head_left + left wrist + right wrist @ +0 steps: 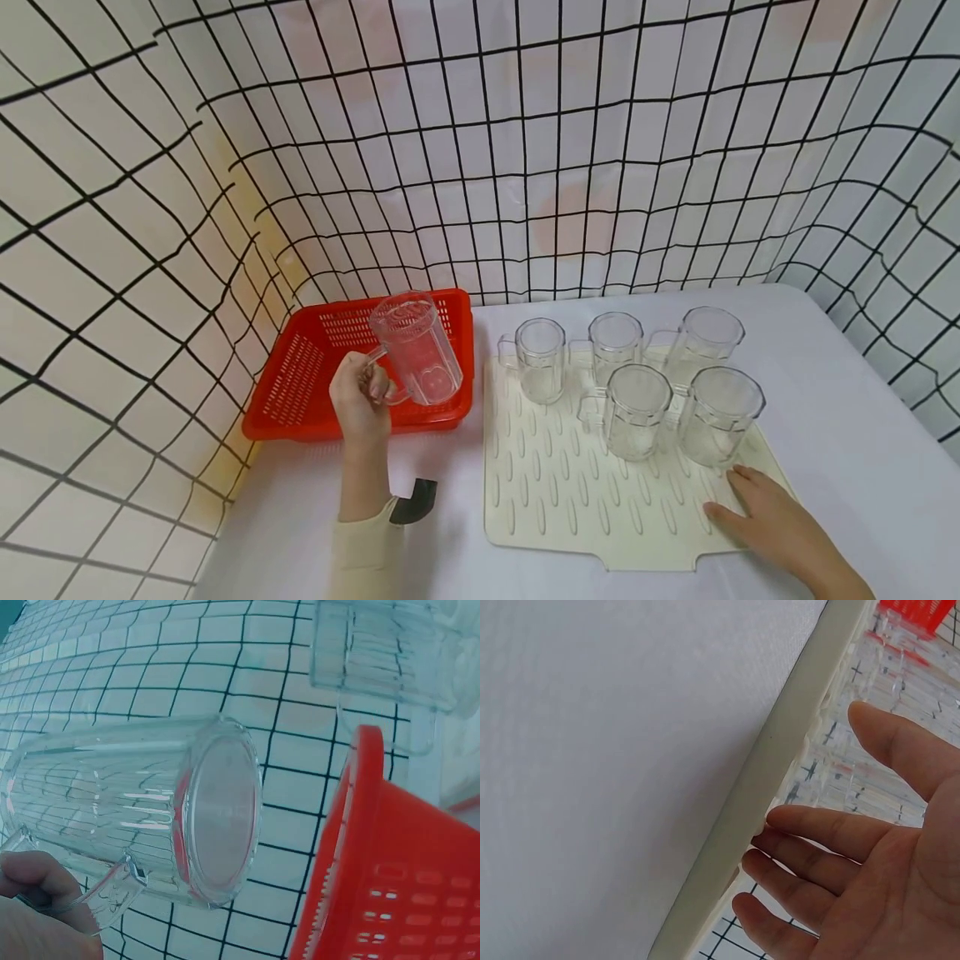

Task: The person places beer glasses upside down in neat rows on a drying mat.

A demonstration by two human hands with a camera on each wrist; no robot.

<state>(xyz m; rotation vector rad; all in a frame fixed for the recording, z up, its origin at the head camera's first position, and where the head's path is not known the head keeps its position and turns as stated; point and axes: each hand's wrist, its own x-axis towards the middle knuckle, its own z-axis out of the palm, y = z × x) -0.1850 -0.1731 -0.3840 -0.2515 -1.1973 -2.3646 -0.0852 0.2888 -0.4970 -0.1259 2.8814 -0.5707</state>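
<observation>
A clear glass mug (420,350) hangs tilted over the red basket (288,392), its handle gripped by my left hand (362,392). In the left wrist view the curled fingers wrap that handle, and the mug (112,795) lies sideways beside the basket's red wall (427,855). My right hand (772,521) rests at the right front of the cream drying mat (555,508), fingers relaxed and nothing held. The nearest mug (720,417) stands just beyond its fingertips. In the right wrist view the right hand (855,862) has its fingertips at the mat's edge (757,787).
Several more clear mugs stand upright on the mat, among them a back-left mug (542,367), a back-middle mug (615,346), a back-right mug (705,333) and a front mug (637,417). Black wire mesh (555,167) encloses the white table (840,417) at the back and sides.
</observation>
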